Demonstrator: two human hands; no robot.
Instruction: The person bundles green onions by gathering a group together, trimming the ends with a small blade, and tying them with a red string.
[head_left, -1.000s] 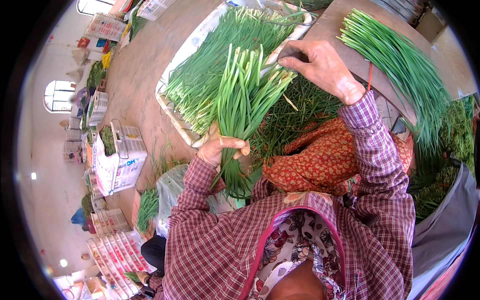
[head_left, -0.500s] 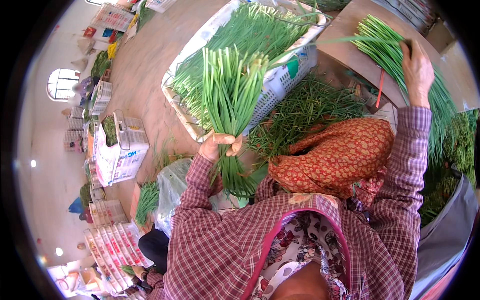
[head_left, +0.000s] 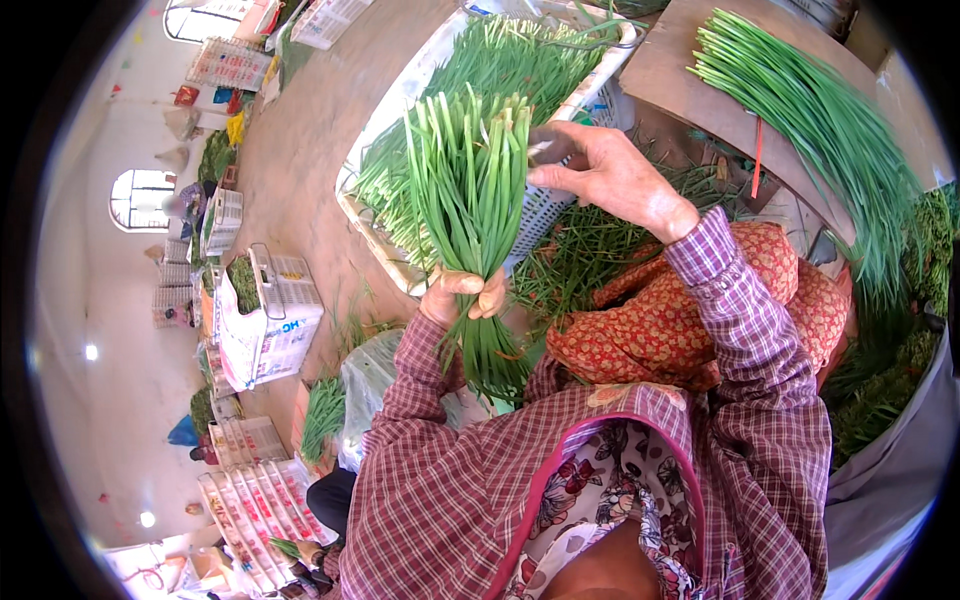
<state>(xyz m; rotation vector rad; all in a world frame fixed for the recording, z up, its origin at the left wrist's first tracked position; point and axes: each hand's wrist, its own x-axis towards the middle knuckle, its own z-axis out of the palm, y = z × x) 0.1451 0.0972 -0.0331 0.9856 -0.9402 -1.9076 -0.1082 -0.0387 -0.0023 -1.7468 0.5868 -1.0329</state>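
We look down on a worker at a produce floor whose left hand (head_left: 463, 296) is clenched around the waist of a thick bunch of long, flat green chive stalks (head_left: 470, 190), held upright so the cut tips fan level in front of the chest and the darker ends hang below the fist. The right hand (head_left: 608, 172) reaches in from the side with fingers loosely curled, thumb and fingertips closing on the outer stalks near the top of the bunch, a hold that looks suited to evening or picking over the tips; we cannot tell whether a stalk is actually pinched. Directly behind the bunch sits a white slotted plastic crate (head_left: 556, 208) heaped with more greens, near enough to draw from without leaning. A second sheaf of long green stalks (head_left: 815, 120) lies spread along a brown board (head_left: 680, 70) to the right, with a thin red tie (head_left: 758, 155) hanging beside it. Loose trimmings (head_left: 590, 255) litter the ground beside the orange patterned cloth over the lap (head_left: 680, 320), and a lined white crate of greens (head_left: 270, 310) stands well apart on the left.
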